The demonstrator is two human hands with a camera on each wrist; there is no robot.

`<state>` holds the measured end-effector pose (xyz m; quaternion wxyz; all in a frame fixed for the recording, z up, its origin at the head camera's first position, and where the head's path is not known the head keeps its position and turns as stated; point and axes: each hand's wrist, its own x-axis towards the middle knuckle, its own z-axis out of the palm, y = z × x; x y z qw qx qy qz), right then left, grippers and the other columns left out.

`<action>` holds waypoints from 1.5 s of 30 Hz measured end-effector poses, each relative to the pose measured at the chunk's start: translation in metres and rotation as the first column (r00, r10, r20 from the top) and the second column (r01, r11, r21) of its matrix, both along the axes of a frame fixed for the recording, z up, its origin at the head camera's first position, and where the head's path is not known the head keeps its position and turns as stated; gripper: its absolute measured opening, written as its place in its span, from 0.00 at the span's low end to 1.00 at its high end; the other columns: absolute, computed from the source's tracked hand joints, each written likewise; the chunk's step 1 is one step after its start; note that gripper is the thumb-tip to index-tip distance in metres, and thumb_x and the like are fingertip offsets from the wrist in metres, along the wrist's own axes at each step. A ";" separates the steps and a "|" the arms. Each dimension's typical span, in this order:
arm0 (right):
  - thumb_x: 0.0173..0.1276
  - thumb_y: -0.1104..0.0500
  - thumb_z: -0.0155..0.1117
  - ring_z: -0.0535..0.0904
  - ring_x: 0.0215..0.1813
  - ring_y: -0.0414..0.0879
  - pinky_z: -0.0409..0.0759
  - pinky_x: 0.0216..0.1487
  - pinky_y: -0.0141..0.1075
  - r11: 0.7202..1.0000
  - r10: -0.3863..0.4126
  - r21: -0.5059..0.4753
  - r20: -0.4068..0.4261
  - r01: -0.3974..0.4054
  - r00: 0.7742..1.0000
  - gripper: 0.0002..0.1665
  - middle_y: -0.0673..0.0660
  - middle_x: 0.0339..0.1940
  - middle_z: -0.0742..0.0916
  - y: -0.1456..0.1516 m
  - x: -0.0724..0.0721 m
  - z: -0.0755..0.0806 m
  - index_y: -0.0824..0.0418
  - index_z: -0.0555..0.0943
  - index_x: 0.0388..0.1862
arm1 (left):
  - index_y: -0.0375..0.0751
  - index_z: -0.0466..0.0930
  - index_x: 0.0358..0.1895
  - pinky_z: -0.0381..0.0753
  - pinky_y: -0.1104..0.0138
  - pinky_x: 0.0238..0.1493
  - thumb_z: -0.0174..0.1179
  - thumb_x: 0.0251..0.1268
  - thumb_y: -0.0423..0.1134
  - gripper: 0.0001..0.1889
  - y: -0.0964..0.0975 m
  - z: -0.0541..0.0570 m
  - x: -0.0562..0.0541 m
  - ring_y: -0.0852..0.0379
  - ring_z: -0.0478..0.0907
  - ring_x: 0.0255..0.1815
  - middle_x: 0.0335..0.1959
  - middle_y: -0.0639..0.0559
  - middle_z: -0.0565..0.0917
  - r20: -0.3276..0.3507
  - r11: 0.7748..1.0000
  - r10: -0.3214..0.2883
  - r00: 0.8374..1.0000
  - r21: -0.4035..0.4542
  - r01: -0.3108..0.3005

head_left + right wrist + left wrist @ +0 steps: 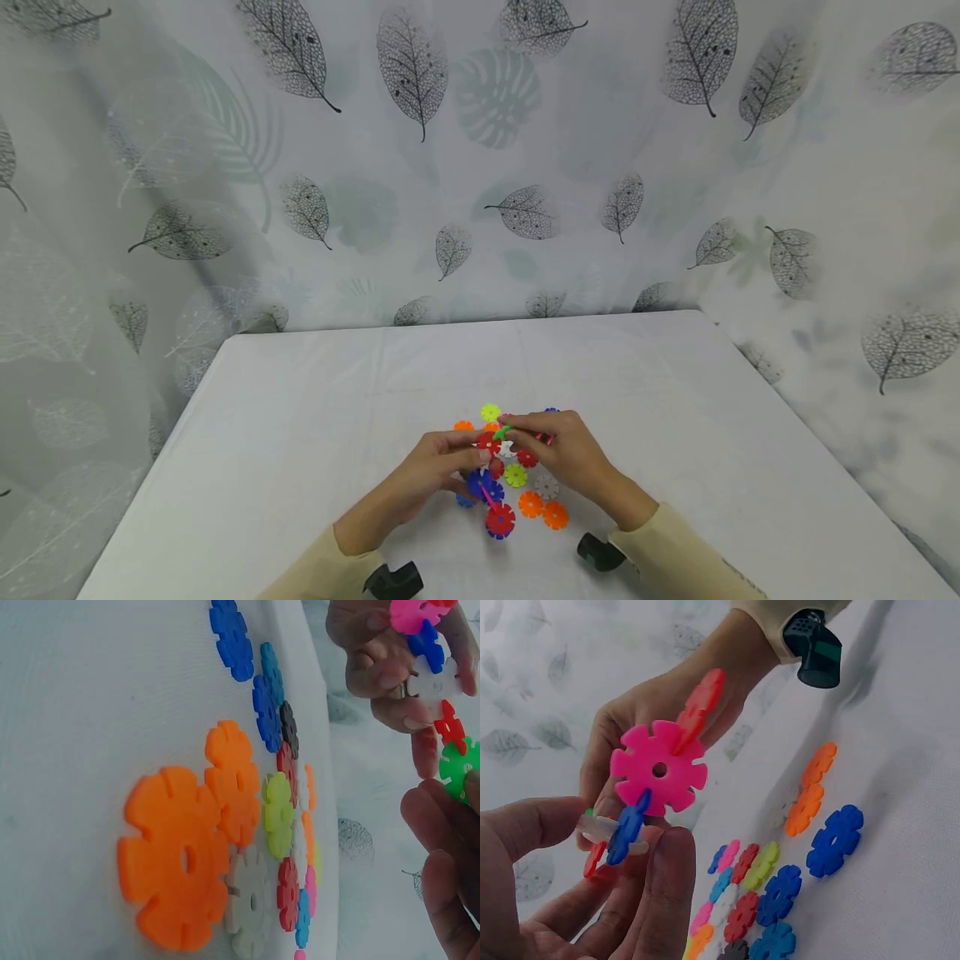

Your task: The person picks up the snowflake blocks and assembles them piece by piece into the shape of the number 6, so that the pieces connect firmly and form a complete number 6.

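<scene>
Both hands hold one chain of slotted plastic flower discs above the table. My left hand [420,479] pinches the chain around its white disc [425,679], thumb on one side and fingers on the other. From there a blue disc [628,829], a pink disc [637,761] and a red disc [701,709] stick out one after another. On the white disc's other side sits a smaller-looking red disc [450,727], joined to a green disc [455,761]. My right hand [573,458] pinches that green disc between thumb and fingers.
Loose flower discs lie on the white table [337,383] beneath the hands, among them orange [150,855], grey [244,922], yellow-green [515,476], blue [832,844] and black [289,729] ones. Some overlap. A leaf-patterned curtain [570,125] hangs behind the table.
</scene>
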<state>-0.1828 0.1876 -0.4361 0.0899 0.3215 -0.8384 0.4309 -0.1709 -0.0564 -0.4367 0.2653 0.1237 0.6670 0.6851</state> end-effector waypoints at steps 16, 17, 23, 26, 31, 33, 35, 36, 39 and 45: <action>0.75 0.62 0.63 0.85 0.45 0.40 0.85 0.36 0.35 0.984 -0.163 -0.072 -0.012 0.161 0.987 0.27 0.54 0.54 0.87 0.017 -0.008 0.008 0.52 0.76 0.71 | 0.28 0.69 0.70 0.85 0.64 0.35 0.57 0.65 0.36 0.30 -0.002 -0.008 -0.001 0.51 0.77 0.41 0.44 0.45 0.80 0.074 0.995 0.057 0.996 -0.089 -0.051; 0.75 0.62 0.63 0.86 0.45 0.41 0.85 0.35 0.36 0.981 -0.176 -0.088 -0.011 0.174 0.984 0.27 0.55 0.55 0.86 0.018 -0.008 0.009 0.52 0.75 0.72 | 0.29 0.69 0.70 0.85 0.64 0.35 0.56 0.65 0.36 0.30 -0.002 -0.008 -0.001 0.51 0.77 0.41 0.45 0.44 0.81 0.074 0.995 0.058 0.996 -0.089 -0.051; 0.75 0.61 0.64 0.86 0.47 0.46 0.87 0.35 0.41 0.950 -0.280 -0.144 0.005 0.278 0.960 0.30 0.55 0.58 0.84 0.026 -0.013 0.010 0.50 0.73 0.73 | 0.30 0.72 0.66 0.87 0.61 0.36 0.55 0.70 0.40 0.25 -0.001 -0.008 -0.001 0.51 0.82 0.43 0.42 0.45 0.85 0.083 0.997 0.059 0.995 -0.055 -0.054; 0.74 0.61 0.65 0.86 0.47 0.48 0.87 0.34 0.40 0.935 -0.317 -0.163 0.025 0.316 0.948 0.30 0.56 0.58 0.84 0.030 -0.015 0.007 0.52 0.73 0.73 | 0.30 0.74 0.65 0.87 0.60 0.35 0.58 0.73 0.45 0.26 0.000 -0.009 -0.001 0.52 0.83 0.41 0.41 0.46 0.85 0.090 0.998 0.056 0.994 -0.038 -0.053; 0.73 0.62 0.66 0.85 0.46 0.50 0.87 0.33 0.41 0.916 -0.364 -0.155 0.060 0.369 0.929 0.29 0.57 0.58 0.83 0.034 -0.016 0.006 0.55 0.74 0.72 | 0.31 0.74 0.66 0.87 0.61 0.35 0.62 0.72 0.51 0.30 -0.001 -0.012 -0.003 0.52 0.83 0.41 0.45 0.41 0.85 0.104 0.998 0.058 0.993 -0.024 -0.055; 0.73 0.62 0.66 0.85 0.46 0.51 0.87 0.32 0.39 0.909 -0.384 -0.144 0.078 0.391 0.920 0.29 0.57 0.58 0.83 0.036 -0.016 0.006 0.55 0.74 0.72 | 0.33 0.74 0.67 0.86 0.62 0.35 0.63 0.71 0.53 0.31 -0.001 -0.014 -0.004 0.51 0.83 0.42 0.46 0.40 0.85 0.103 0.998 0.062 0.993 -0.028 -0.059; 0.73 0.62 0.66 0.84 0.46 0.52 0.86 0.32 0.36 0.902 -0.404 -0.122 0.098 0.413 0.910 0.29 0.57 0.58 0.83 0.037 -0.017 0.005 0.54 0.74 0.72 | 0.33 0.74 0.67 0.87 0.61 0.35 0.63 0.71 0.54 0.32 -0.001 -0.015 -0.004 0.51 0.83 0.42 0.46 0.39 0.85 0.099 0.998 0.065 0.993 -0.026 -0.063; 0.73 0.61 0.67 0.84 0.47 0.52 0.86 0.33 0.35 0.899 -0.415 -0.107 0.108 0.426 0.903 0.29 0.57 0.58 0.83 0.037 -0.018 0.005 0.54 0.74 0.72 | 0.33 0.74 0.67 0.87 0.61 0.35 0.63 0.71 0.55 0.32 -0.001 -0.015 -0.004 0.51 0.83 0.42 0.46 0.39 0.85 0.098 0.997 0.069 0.993 -0.023 -0.067; 0.72 0.60 0.68 0.84 0.46 0.53 0.86 0.33 0.35 0.886 -0.450 -0.051 0.152 0.461 0.880 0.31 0.58 0.56 0.83 0.039 -0.019 0.002 0.54 0.73 0.73 | 0.33 0.73 0.67 0.87 0.59 0.35 0.62 0.71 0.56 0.33 -0.001 -0.016 -0.005 0.51 0.83 0.42 0.46 0.39 0.85 0.093 0.996 0.087 0.992 -0.013 -0.086; 0.69 0.58 0.70 0.82 0.46 0.54 0.86 0.38 0.39 0.861 -0.508 0.112 0.255 0.497 0.823 0.35 0.59 0.54 0.83 0.041 -0.021 -0.004 0.53 0.71 0.74 | 0.33 0.72 0.66 0.88 0.59 0.37 0.60 0.73 0.56 0.32 -0.001 -0.017 -0.006 0.51 0.82 0.44 0.47 0.40 0.84 0.088 0.991 0.136 0.987 -0.002 -0.136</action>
